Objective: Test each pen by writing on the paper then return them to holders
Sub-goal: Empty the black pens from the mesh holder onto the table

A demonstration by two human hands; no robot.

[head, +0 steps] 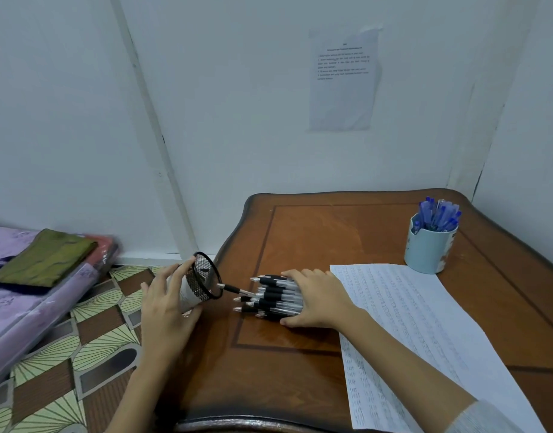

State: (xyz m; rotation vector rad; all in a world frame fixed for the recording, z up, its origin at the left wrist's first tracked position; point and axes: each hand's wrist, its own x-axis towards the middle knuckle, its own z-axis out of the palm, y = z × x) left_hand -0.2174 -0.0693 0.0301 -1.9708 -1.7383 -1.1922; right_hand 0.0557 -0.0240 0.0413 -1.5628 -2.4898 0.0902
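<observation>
My left hand (167, 303) grips a black mesh pen holder (203, 279), tipped on its side at the table's left edge with its mouth facing right. One black pen (233, 289) pokes out of that mouth. My right hand (315, 298) lies over a bundle of several black-grip pens (273, 296) on the table, fingers and thumb curled round the bundle. Right of them lies the written-on paper (409, 323). At the back right stands a pale blue mug (426, 251) holding several blue pens (437, 214).
The brown wooden table (331, 232) stands in a white-walled corner, and a printed sheet (342, 79) is taped to the wall. Left of the table are a patterned floor (90, 332) and a purple mattress with folded cloths (44, 260).
</observation>
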